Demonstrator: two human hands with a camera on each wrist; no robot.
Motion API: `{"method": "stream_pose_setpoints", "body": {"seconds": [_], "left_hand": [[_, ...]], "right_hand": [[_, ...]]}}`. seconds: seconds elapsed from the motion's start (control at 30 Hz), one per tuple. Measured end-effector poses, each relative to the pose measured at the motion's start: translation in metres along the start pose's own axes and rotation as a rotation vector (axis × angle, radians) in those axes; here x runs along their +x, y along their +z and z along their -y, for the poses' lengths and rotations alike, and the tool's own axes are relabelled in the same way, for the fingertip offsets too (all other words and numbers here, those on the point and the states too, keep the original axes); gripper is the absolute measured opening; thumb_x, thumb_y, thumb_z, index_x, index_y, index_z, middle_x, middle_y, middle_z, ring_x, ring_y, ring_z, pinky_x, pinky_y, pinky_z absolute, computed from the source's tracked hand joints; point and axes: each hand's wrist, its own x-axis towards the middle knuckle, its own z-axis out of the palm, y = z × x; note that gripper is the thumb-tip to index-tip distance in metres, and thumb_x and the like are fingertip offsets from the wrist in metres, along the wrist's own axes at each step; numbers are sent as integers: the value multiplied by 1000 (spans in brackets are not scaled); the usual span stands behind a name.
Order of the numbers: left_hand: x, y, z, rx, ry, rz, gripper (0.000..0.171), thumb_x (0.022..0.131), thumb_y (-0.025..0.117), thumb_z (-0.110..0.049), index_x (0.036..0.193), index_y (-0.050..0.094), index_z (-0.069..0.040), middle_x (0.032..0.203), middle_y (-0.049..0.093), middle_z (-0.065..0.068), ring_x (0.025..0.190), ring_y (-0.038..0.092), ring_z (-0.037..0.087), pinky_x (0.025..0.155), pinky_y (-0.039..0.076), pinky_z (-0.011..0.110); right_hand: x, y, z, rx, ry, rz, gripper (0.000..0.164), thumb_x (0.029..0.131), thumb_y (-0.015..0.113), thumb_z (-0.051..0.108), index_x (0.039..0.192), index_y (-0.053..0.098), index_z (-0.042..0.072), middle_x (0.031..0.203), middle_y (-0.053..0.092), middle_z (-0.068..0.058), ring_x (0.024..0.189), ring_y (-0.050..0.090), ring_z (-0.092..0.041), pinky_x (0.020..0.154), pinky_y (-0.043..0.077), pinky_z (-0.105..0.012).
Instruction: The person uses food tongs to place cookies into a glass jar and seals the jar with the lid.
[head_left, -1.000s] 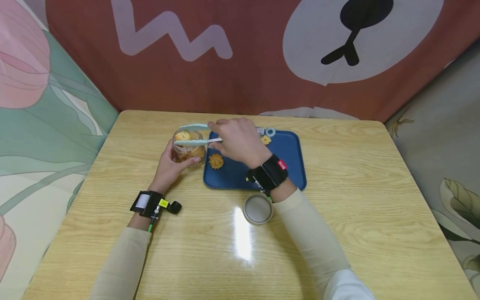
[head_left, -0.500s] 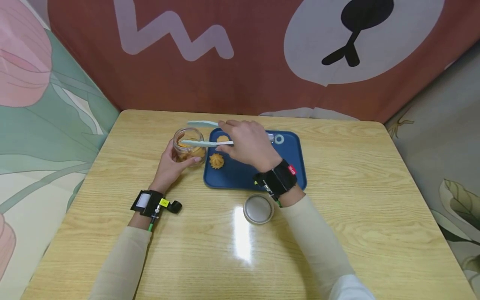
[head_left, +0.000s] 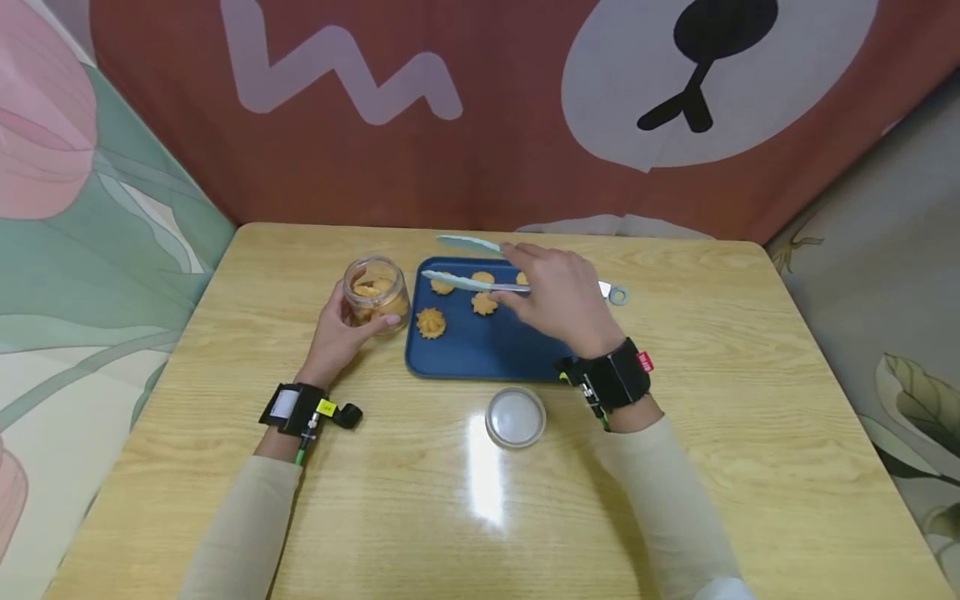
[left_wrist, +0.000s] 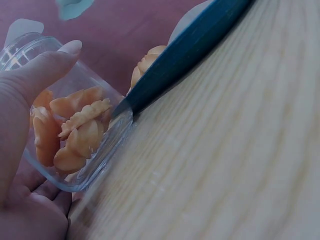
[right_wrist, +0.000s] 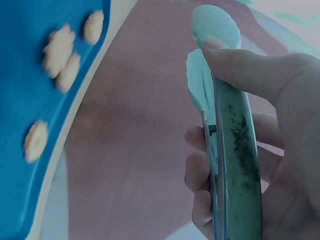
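Observation:
My left hand (head_left: pixel 333 342) grips a clear jar (head_left: pixel 401 310) around its side, thumb at the front. The jar is uncapped and holds several golden cookies, also seen through its wall in the left wrist view. In my right hand (head_left: pixel 562 296) is a pair of pale-green-tipped tongs (head_left: pixel 465 282), pinched between thumb and fingers. The tongs' arms stand apart with nothing between the tips, over the back of the blue tray (head_left: pixel 480 354). Several flower-shaped cookies lie on the tray, one large ridged cookie (head_left: pixel 431 323) near its left edge; the tongs partly cover others.
A round metallic lid (head_left: pixel 515 417) lies on the wooden table (head_left: pixel 405 500) in front of the tray. The jar stands just left of the tray. Behind the table's far edge hangs a reddish-brown printed cloth (head_left: pixel 510 167).
The tongs let a cookie go into the jar's mouth. My right hand has since carried them rightward, away from the jar and over the tray. The left hand and jar stay put.

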Motion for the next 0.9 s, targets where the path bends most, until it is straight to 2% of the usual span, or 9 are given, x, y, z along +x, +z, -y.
{"method": "stream_pose_setpoints", "body": {"seconds": [0.2, 0.37, 0.63, 0.73, 0.8, 0.9], "left_hand": [[0, 0, 2, 15, -10, 1, 95, 88, 87, -24, 165, 31, -31, 163, 45, 7, 160, 31, 22, 135, 22, 48], [0, 0, 3, 8, -7, -2, 94, 89, 87, -24, 165, 32, -28, 160, 47, 6, 159, 34, 20, 135, 23, 46], [0, 0, 5, 1, -1, 0, 95, 89, 87, -22, 165, 31, -27, 160, 48, 8, 158, 35, 21, 135, 23, 46], [0, 0, 3, 6, -3, -4, 95, 88, 87, -22, 165, 32, -29, 160, 48, 8, 157, 36, 22, 134, 24, 47], [-1, 0, 2, 8, -2, -2, 95, 88, 87, -21, 165, 31, -29, 160, 48, 9, 157, 36, 23, 134, 24, 47], [-1, 0, 1, 12, 0, 0, 97, 88, 87, -21, 166, 30, -27, 161, 47, 9, 157, 37, 23, 134, 25, 48]], "right_hand": [[-18, 1, -29, 2, 93, 0, 71, 89, 83, 48, 147, 63, 13, 136, 73, -13, 100, 76, -33, 75, 64, -45], [-29, 6, -48, 15, 146, 5, 72, 88, 84, 45, 147, 62, 10, 139, 71, -16, 111, 74, -36, 83, 64, -51], [-38, 19, -68, 26, 223, 45, 72, 89, 84, 43, 148, 61, 7, 140, 69, -18, 116, 72, -39, 83, 63, -54], [-40, 25, -75, 38, 238, 59, 72, 90, 83, 43, 147, 61, 6, 138, 70, -20, 110, 73, -39, 78, 63, -53], [-41, 29, -80, 40, 248, 68, 71, 90, 83, 43, 147, 61, 6, 130, 74, -20, 98, 74, -37, 69, 60, -49], [-43, 35, -87, 40, 258, 87, 70, 91, 82, 44, 146, 62, 5, 114, 78, -21, 77, 70, -31, 55, 50, -40]]}}
